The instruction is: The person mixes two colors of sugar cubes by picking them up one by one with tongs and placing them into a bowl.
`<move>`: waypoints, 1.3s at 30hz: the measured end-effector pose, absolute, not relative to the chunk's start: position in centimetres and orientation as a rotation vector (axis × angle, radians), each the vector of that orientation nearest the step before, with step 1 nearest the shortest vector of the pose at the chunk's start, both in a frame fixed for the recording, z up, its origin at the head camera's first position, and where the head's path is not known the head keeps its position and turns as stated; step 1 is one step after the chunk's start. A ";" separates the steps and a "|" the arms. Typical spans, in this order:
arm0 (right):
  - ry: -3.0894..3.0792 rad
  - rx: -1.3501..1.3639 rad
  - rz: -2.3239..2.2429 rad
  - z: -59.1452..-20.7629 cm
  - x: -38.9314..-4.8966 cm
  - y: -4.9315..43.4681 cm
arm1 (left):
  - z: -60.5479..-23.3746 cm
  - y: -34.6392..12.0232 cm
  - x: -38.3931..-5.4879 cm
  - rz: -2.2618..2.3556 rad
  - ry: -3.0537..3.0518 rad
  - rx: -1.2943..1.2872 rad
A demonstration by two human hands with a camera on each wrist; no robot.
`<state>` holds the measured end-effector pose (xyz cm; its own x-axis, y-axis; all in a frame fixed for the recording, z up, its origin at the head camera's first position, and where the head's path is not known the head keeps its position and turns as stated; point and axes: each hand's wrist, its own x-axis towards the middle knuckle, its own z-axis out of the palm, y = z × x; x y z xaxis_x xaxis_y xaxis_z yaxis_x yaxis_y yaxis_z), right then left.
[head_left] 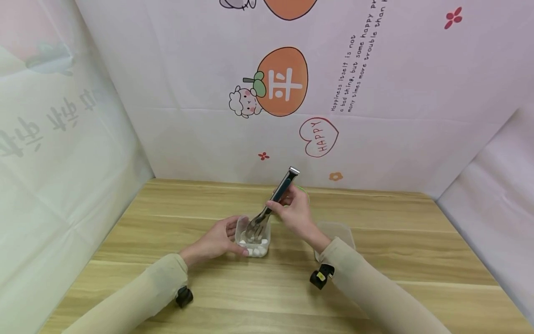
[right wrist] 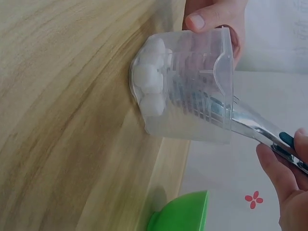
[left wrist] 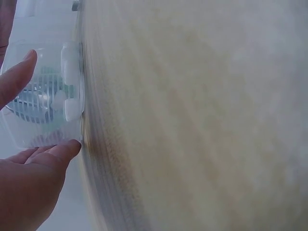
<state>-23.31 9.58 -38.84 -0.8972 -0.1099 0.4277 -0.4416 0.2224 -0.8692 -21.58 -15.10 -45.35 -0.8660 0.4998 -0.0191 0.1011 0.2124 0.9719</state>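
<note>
A clear plastic container [head_left: 267, 236] stands upright on the table, with several small white rounded pieces [right wrist: 148, 79] lying at its bottom. My left hand [head_left: 217, 239] holds it from the left side, thumb at the near face and fingers behind. Metal tongs [head_left: 282, 186] with dark teal grips slant down into the container. My right hand [head_left: 295, 209] grips them around the middle. Their slotted ends [right wrist: 192, 98] are inside, near the white pieces; whether they pinch one I cannot tell.
Behind my right hand sits a green bowl [right wrist: 180, 214], mostly hidden in the head view. A second clear container [head_left: 337, 230] stands to the right, partly covered by my right forearm. A printed white cloth [head_left: 200, 148] hangs along the back edge of the wooden table [head_left: 258, 297].
</note>
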 end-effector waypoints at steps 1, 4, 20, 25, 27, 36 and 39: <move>-2.215 0.508 1.721 -38.8 -23.4 9.6 | -45.3 -15.1 -21.6 1.696 2.165 0.562; -2.219 0.491 1.708 -38.9 -23.4 9.7 | -45.2 -15.0 -21.6 1.701 2.165 0.556; -2.241 0.534 1.683 -39.4 -23.4 9.7 | -45.0 -15.1 -21.5 1.684 2.167 0.565; -2.250 0.525 1.680 -39.5 -23.3 9.5 | -45.1 -15.1 -21.5 1.689 2.160 0.528; -2.252 0.519 1.685 -39.6 -23.2 9.4 | -45.1 -15.1 -21.5 1.692 2.159 0.527; -2.201 0.491 1.721 -39.7 -23.3 9.6 | -45.2 -15.0 -21.5 1.691 2.165 0.531; -2.189 0.472 1.716 -39.2 -23.3 9.7 | -45.2 -15.0 -21.5 1.683 2.169 0.545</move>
<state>-23.27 9.72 -39.22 -0.8946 -0.0619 0.4425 -0.4445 0.2241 -0.8673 -21.45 -15.02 -45.23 -0.8682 0.4951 -0.0336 0.0905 0.2246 0.9702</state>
